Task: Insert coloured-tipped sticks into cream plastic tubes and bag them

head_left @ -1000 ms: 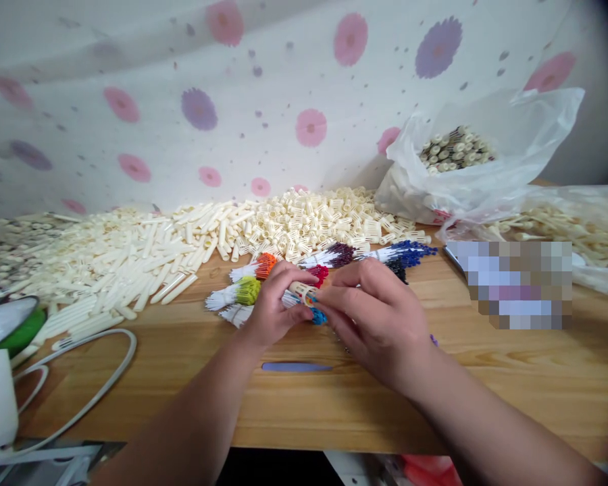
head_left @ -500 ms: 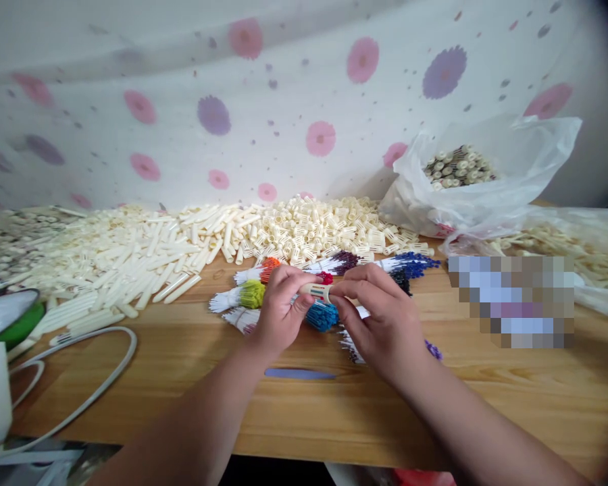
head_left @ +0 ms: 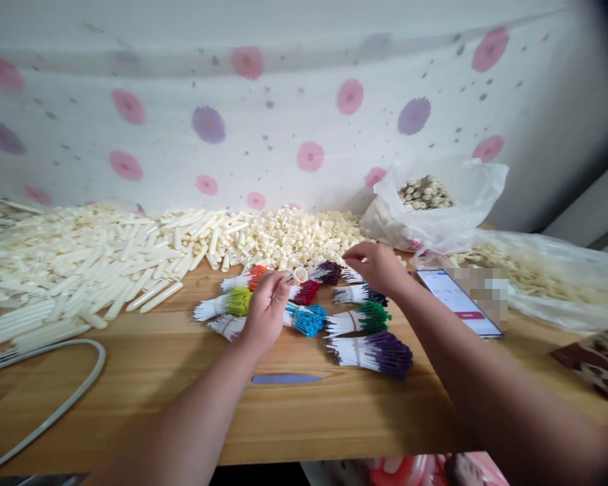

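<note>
My left hand is closed on a small cream slotted barrel, whose round open end faces up and to the right. My right hand is over the bundles at the back right, thumb and fingertips pinched together; anything between them is too small to make out. Around the hands lie bundles of thin white sticks with coloured ends: orange, lime, red, blue, maroon, green and purple.
Cream tubes and short barrels are heaped along the back. A plastic bag of parts and a phone are at the right. A lilac strip lies in front; a white cable curves at the left.
My right hand has left the barrel and moved right and back to the bundles. My left hand still holds the barrel, now with its end tipped toward the camera. The view has shifted right.
</note>
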A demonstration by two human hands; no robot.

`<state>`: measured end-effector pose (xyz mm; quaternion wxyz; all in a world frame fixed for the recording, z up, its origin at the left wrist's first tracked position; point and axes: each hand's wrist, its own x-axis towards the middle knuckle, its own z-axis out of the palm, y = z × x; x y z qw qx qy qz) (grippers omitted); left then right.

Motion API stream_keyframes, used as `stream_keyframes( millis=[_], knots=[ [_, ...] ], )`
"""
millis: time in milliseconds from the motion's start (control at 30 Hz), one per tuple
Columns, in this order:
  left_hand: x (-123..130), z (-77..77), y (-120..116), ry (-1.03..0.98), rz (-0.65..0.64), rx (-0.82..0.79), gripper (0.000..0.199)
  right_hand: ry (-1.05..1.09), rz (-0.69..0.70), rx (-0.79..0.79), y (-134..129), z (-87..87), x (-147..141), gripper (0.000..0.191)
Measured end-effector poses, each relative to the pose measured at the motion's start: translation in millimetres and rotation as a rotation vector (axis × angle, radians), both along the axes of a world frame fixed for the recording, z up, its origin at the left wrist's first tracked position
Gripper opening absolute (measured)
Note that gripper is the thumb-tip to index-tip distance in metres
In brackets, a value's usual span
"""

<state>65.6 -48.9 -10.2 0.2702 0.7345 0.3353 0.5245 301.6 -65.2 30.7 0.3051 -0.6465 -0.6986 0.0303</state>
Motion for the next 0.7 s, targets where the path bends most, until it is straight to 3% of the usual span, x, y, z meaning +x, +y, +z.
stream_keyframes(
  millis=[67,267,500,700],
  knots=[
    [0.1,-2.7,2.2,-0.026,-0.001,-0.058,0.04,-0.283,0.061,-0.138,18.3,-3.0,-1.4,0.023],
    [-0.1,-10.6,8.7,-0.057,0.056,-0.199,0.045,-0.481,0.128,-0.229,53.5,-18.5,-17.1,0.024],
    [-2.4,-16.0,12.6,-0.029,0.01,-0.254,0.046,-0.487,0.162,-0.196,59.6,-25.6,-13.0,0.026],
    [0.3,-8.1,9.3,-0.032,0.039,-0.219,0.047,-0.354,0.113,-0.155,60.4,-16.7,16.4,0.02]
  ],
)
